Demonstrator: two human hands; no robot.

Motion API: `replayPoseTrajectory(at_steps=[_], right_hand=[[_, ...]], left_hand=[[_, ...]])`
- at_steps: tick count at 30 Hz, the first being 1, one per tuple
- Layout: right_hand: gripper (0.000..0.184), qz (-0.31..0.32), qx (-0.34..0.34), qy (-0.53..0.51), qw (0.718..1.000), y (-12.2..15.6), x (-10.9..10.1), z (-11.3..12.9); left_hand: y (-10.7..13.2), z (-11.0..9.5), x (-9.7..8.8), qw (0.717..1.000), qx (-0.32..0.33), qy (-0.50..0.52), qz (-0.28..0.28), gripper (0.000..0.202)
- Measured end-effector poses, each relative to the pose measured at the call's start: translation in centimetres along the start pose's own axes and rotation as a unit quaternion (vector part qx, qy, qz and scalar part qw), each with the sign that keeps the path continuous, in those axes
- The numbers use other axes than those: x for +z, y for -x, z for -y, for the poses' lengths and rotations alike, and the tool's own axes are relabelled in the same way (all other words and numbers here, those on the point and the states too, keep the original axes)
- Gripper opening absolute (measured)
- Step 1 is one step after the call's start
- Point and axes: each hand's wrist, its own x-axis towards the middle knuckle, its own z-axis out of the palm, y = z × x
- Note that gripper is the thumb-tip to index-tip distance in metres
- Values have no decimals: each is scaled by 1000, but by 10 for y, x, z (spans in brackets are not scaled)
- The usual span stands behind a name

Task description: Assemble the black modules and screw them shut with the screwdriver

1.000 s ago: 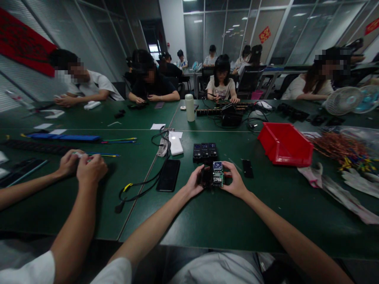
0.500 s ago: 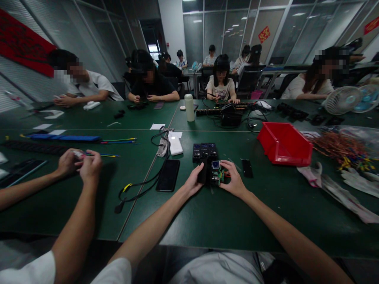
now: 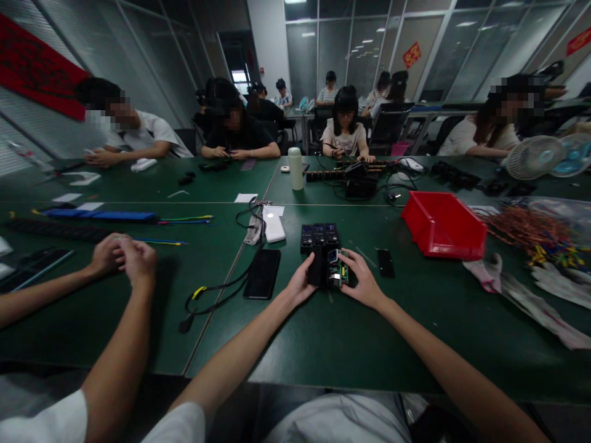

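Green table (image 3: pixel 351 344): both hands gripping circuit module (image 3: pixel 333 269), details half hidden, blurred.

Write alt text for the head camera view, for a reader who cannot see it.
Both hands, left hand and right hand, grip a small green circuit board module over a green table. A black phone lies to its left, a red bin to its right; a neighbour's hands work nearby.

both hands — left hand (image 3: pixel 302 284), right hand (image 3: pixel 364 282) — clasp a circuit module (image 3: pixel 333 269) on the green table (image 3: pixel 351 338).
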Motion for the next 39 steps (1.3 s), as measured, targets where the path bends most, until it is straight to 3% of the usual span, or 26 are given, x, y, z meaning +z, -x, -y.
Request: replayPoseTrajectory(at_steps=[7,18,25,39], right_hand=[[80,15,-10,-22,1000,1,-2,6],[75,-68,2,-67,995,3,1,0],[74,-59,-13,-45,997,3,2,-1],[71,-64,-14,-35,997,3,2,-3]], left_hand=[[1,-2,2,1000,-2,7,1,33],[3,0,4,1000,7,-10,-3,33],[0,5,0,998,31,-47,-31,31],[-2,6,-4,996,36,-68,-34,29]])
